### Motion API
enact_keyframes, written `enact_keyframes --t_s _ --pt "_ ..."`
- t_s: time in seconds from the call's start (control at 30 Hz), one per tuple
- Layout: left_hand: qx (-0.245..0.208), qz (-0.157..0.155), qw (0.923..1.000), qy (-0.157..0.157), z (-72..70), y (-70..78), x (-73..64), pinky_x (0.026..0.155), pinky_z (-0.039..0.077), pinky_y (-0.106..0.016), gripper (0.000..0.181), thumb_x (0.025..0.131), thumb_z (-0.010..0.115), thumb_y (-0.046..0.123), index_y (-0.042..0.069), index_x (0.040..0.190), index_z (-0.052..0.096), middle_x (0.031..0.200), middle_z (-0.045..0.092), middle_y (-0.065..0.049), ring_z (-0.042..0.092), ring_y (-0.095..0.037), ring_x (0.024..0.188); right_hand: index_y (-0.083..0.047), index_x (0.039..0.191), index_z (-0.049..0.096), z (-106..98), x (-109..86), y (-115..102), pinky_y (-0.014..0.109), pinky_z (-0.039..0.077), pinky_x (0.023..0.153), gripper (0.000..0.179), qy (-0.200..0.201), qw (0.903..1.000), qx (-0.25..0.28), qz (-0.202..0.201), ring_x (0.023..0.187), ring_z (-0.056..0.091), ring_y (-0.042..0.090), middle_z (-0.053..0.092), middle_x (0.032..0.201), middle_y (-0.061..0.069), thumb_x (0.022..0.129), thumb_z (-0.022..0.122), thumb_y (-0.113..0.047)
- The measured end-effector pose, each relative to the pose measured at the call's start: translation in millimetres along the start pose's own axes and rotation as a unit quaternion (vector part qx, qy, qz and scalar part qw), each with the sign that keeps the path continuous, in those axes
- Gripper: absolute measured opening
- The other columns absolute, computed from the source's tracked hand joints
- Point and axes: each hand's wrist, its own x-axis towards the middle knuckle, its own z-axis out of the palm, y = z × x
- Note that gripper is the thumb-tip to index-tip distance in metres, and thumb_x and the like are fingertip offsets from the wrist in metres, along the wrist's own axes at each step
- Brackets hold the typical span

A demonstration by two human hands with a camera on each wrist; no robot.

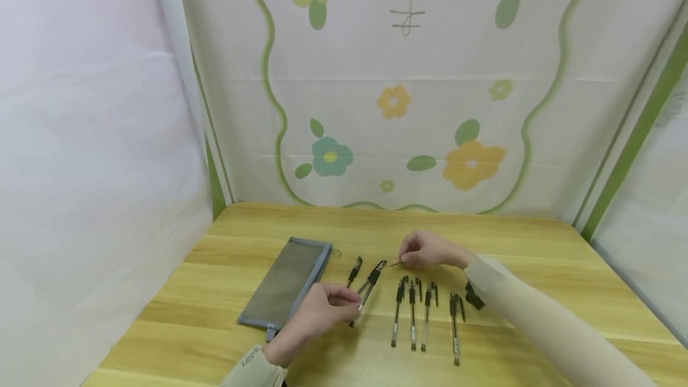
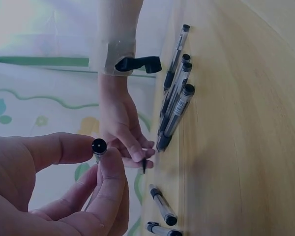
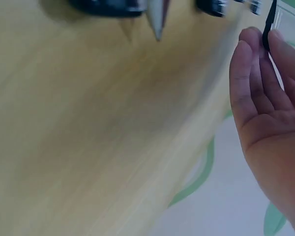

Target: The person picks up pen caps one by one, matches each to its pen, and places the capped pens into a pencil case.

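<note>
My left hand (image 1: 325, 310) pinches a pen (image 2: 99, 146) near its black end between thumb and forefinger; that end faces the camera in the left wrist view. To the right and farther back, my right hand (image 1: 424, 249) holds a small, slim black pen cap (image 3: 269, 27) between thumb and fingertips, just above the table. Close by the left hand lie more black-gripped pens, one pen (image 1: 355, 270) just behind its fingers. In front of the right hand several uncapped pens (image 1: 412, 315) lie roughly parallel, with dark caps (image 1: 436, 292) beside their tips.
A grey mesh zip pouch (image 1: 287, 279) lies flat left of the pens, close to the left hand. The wooden table (image 1: 177, 315) ends at a flower-printed cloth (image 1: 344, 88) behind, with pale cloth walls on both sides. One pen (image 1: 454, 333) lies apart at the right.
</note>
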Motion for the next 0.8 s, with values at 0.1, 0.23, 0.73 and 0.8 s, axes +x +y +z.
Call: enact_keyframes --t_s 0.1,0.23,0.73,0.8 --pt "-0.002 0.007 1.0000 0.000 0.7 -2.2 1.3 0.065 0.050 -0.032 0.022 0.075 0.071 0.011 0.003 0.095 0.066 0.086 0.064 -0.007 0.060 -0.018 0.077 -0.003 0.093 0.064 -5 -10.8 -4 0.041 0.051 0.066 0.012 0.043 0.9982 0.039 0.018 0.077 0.059 0.033 0.063 0.088 0.017 0.086 0.060 -0.012" --pt "-0.010 0.018 0.9998 -0.006 1.2 -4.9 2.3 0.066 0.049 -0.032 0.020 0.076 0.070 0.011 0.004 0.095 0.066 0.087 0.064 -0.008 0.060 -0.019 0.078 0.000 0.095 0.061 -8 -33.3 -17 0.048 0.049 0.068 0.016 0.111 0.9882 0.097 0.041 0.081 0.057 0.042 0.060 0.091 0.024 0.086 0.060 -0.012" --pt "-0.054 0.030 0.9981 -0.002 5.7 -12.5 -1.3 0.066 0.050 -0.031 0.019 0.077 0.070 0.012 0.006 0.094 0.066 0.087 0.065 -0.009 0.061 -0.022 0.076 0.000 0.101 0.056 30 -107.9 -89 0.040 0.049 0.075 0.030 0.237 0.9481 0.164 0.133 0.084 0.058 0.033 0.060 0.093 0.016 0.085 0.062 -0.025" --pt "-0.060 0.038 0.9974 -0.008 5.8 -12.0 -1.0 0.067 0.050 -0.031 0.020 0.077 0.069 0.011 0.005 0.096 0.065 0.089 0.064 -0.011 0.061 -0.023 0.078 0.000 0.102 0.055 34 -111.3 -96 0.040 0.048 0.075 0.032 0.243 0.9446 0.175 0.134 0.084 0.057 0.034 0.059 0.095 0.016 0.085 0.061 -0.027"
